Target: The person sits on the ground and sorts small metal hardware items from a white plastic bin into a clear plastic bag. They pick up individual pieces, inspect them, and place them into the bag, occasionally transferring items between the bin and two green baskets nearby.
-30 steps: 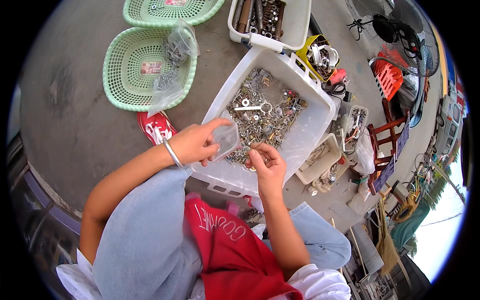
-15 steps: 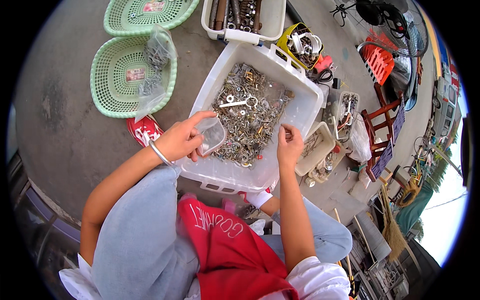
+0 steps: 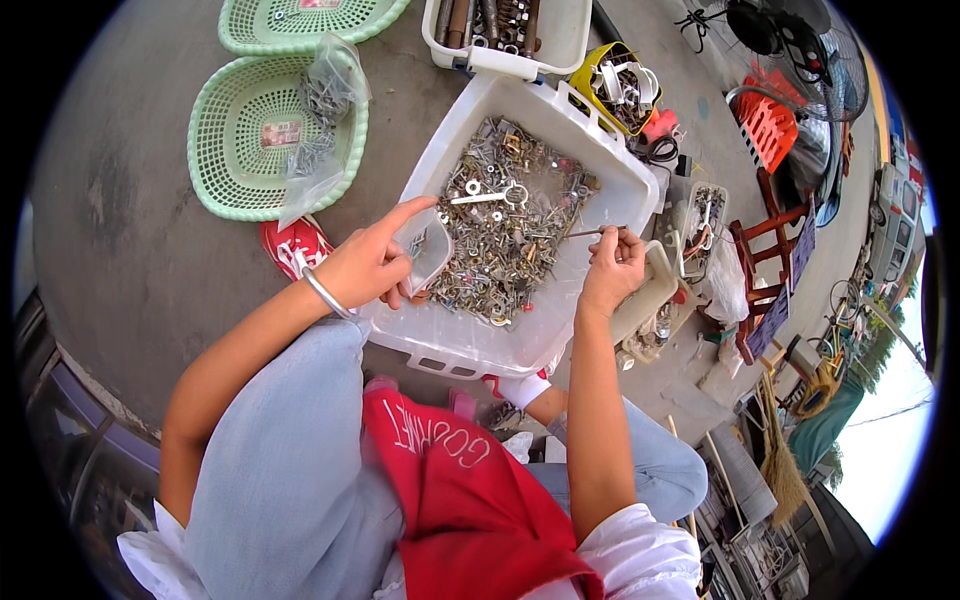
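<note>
A white plastic tub (image 3: 510, 345) holds a heap of mixed screws, nuts and other small hardware (image 3: 500, 235). At its left side my left hand (image 3: 370, 262) is closed on a small clear plastic container (image 3: 432, 255), index finger stretched out over the heap. My right hand (image 3: 615, 268), above the tub's right side, pinches a long thin screw (image 3: 585, 233) that points left toward the heap. On the heap lies a white plastic piece with a ring end (image 3: 490, 197).
Two pale green baskets (image 3: 205, 140) stand at the far left, one with bagged screws (image 3: 325, 100). Beyond the tub is a white bin of bolts (image 3: 575, 45). A yellow container (image 3: 585, 85) and smaller trays (image 3: 650, 295) line the right side, near a wooden chair (image 3: 770, 235).
My right hand has risen outward to the right from the heap's edge, and a long thin screw now shows in its fingers. The left hand still holds the clear container.
</note>
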A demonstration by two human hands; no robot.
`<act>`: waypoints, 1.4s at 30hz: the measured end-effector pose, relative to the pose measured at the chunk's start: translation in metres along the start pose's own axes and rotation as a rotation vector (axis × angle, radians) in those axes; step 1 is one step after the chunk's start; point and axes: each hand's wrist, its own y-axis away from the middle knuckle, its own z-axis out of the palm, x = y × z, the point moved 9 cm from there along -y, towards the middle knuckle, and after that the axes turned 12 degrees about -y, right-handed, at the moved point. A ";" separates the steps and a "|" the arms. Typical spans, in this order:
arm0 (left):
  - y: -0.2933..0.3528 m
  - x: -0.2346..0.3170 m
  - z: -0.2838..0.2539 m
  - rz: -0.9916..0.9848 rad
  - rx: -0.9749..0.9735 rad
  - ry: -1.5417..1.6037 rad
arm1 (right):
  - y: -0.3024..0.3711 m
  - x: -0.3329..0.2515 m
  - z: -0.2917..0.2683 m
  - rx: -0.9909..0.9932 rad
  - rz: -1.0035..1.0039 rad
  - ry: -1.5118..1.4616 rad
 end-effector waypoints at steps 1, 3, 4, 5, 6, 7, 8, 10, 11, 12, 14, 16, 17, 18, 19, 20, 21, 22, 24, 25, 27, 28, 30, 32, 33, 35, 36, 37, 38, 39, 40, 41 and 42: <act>0.001 0.000 0.001 0.010 0.005 -0.007 | 0.001 -0.019 -0.010 0.018 -0.047 0.005; 0.003 -0.003 0.007 -0.001 -0.027 -0.039 | -0.010 -0.031 -0.057 0.112 -0.090 0.038; 0.003 -0.003 0.009 -0.003 -0.039 -0.052 | -0.018 -0.036 -0.080 0.154 -0.115 0.054; 0.004 -0.002 0.010 -0.009 -0.041 -0.071 | -0.023 -0.040 -0.103 0.226 -0.131 0.143; 0.006 -0.001 0.009 -0.020 -0.042 -0.094 | -0.025 -0.044 -0.121 0.298 -0.142 0.228; 0.007 0.001 0.008 -0.031 -0.041 -0.115 | -0.024 -0.047 -0.137 0.368 -0.153 0.313; 0.007 0.006 0.005 -0.012 -0.023 -0.100 | -0.020 -0.052 -0.132 0.312 -0.194 0.361; 0.007 0.017 0.000 0.025 0.016 -0.067 | -0.010 -0.059 -0.114 0.191 -0.276 0.455; 0.002 0.021 0.001 0.051 0.018 -0.003 | -0.004 -0.042 -0.095 0.032 -0.179 0.383; -0.004 0.020 0.002 0.076 0.023 0.062 | 0.006 -0.027 -0.068 -0.136 -0.149 0.469; -0.014 0.016 0.004 0.098 0.033 0.143 | 0.025 0.008 -0.022 -0.394 -0.134 0.615; -0.021 0.008 0.009 0.095 0.017 0.175 | 0.034 0.037 0.003 -0.448 -0.122 0.710; -0.021 0.004 0.008 0.085 0.019 0.208 | 0.034 0.049 0.014 -0.435 -0.096 0.739; -0.020 0.004 0.006 0.071 0.027 0.213 | 0.035 0.058 0.019 -0.418 -0.065 0.771; -0.019 0.006 0.003 0.057 0.036 0.217 | 0.039 0.063 0.023 -0.413 -0.087 0.846; -0.017 0.007 -0.001 0.046 0.049 0.217 | 0.043 0.063 0.032 -0.407 -0.113 0.914; -0.016 0.007 -0.001 0.040 0.043 0.201 | 0.045 0.062 0.038 -0.400 -0.139 0.982; -0.016 0.007 0.001 0.035 0.036 0.184 | 0.045 0.063 0.041 -0.396 -0.129 0.977; -0.013 0.006 0.003 0.033 0.029 0.178 | 0.045 0.063 0.040 -0.389 -0.114 0.974; -0.012 0.005 0.002 0.034 0.029 0.184 | 0.045 0.065 0.038 -0.387 -0.109 0.917; -0.011 0.005 0.001 0.038 0.033 0.194 | 0.042 0.069 0.035 -0.386 -0.108 0.799; -0.010 0.004 0.001 0.038 0.032 0.199 | 0.037 0.073 0.025 -0.335 -0.032 0.685; -0.009 0.003 0.000 0.037 0.036 0.195 | 0.035 0.080 0.005 -0.235 0.123 0.454; -0.009 0.003 -0.001 0.039 0.042 0.178 | 0.040 0.082 -0.001 -0.243 0.135 0.277; -0.010 0.002 -0.001 0.039 0.044 0.178 | 0.044 0.087 -0.006 -0.285 0.152 0.313; -0.010 0.002 -0.002 0.040 0.050 0.177 | 0.056 0.089 -0.010 -0.370 0.126 0.452; -0.010 0.001 -0.002 0.042 0.052 0.180 | 0.065 0.088 -0.010 -0.413 0.082 0.554; -0.010 0.001 -0.001 0.044 0.055 0.182 | 0.073 0.088 -0.008 -0.455 0.037 0.656; -0.009 0.001 -0.002 0.045 0.059 0.184 | 0.082 0.085 0.000 -0.504 0.016 0.716; -0.008 0.001 -0.002 0.046 0.058 0.185 | 0.093 0.080 0.010 -0.551 -0.006 0.775; -0.008 0.002 -0.002 0.047 0.058 0.185 | 0.103 0.079 0.020 -0.598 -0.030 0.834; -0.009 0.001 -0.002 0.042 0.054 0.190 | 0.109 0.071 0.030 -0.602 -0.185 0.841; -0.010 0.001 -0.002 0.031 0.053 0.196 | 0.110 0.072 0.032 -0.586 -0.211 0.863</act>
